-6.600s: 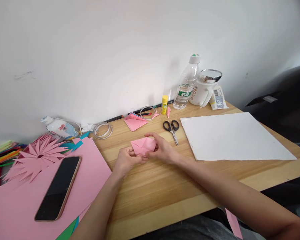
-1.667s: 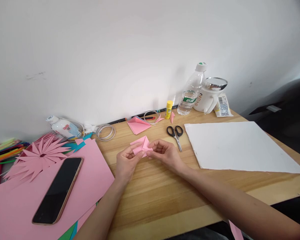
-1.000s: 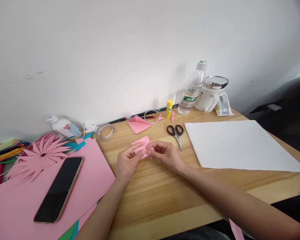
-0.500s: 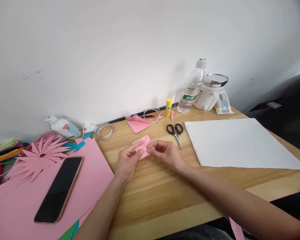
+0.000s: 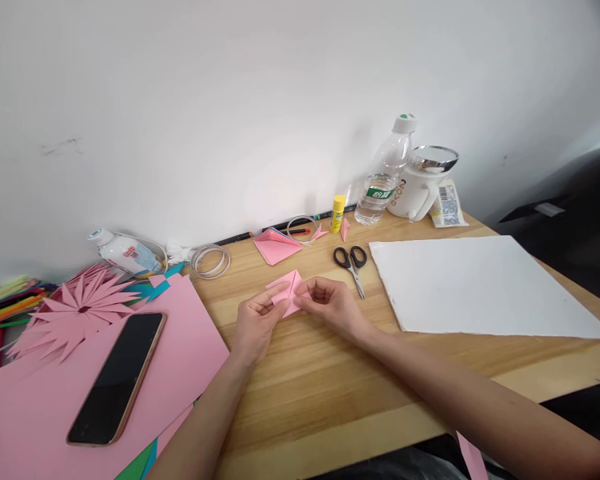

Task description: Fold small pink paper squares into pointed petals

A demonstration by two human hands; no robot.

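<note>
A small pink folded paper (image 5: 291,283) is held just above the wooden table between both hands. My left hand (image 5: 256,321) pinches its left side, thumb in front and fingers behind. On the other side my right hand (image 5: 330,305) grips the paper near its centre crease between thumb and fingertips. Parts of the paper are hidden by the fingers. Behind it lies a stack of pink folded paper (image 5: 276,248). Black-handled scissors (image 5: 353,267) rest to the right of my right hand, blades toward me.
A white board (image 5: 485,287) covers the right side. At the back stand a yellow glue stick (image 5: 337,215), a water bottle (image 5: 383,173) and a white mug (image 5: 415,190). Pink sheets (image 5: 190,347), a phone (image 5: 117,380) and a pink paper pinwheel shape (image 5: 87,303) lie left.
Both hands keep their pinch on the pink paper, which has barely moved. The view has shifted very slightly.
</note>
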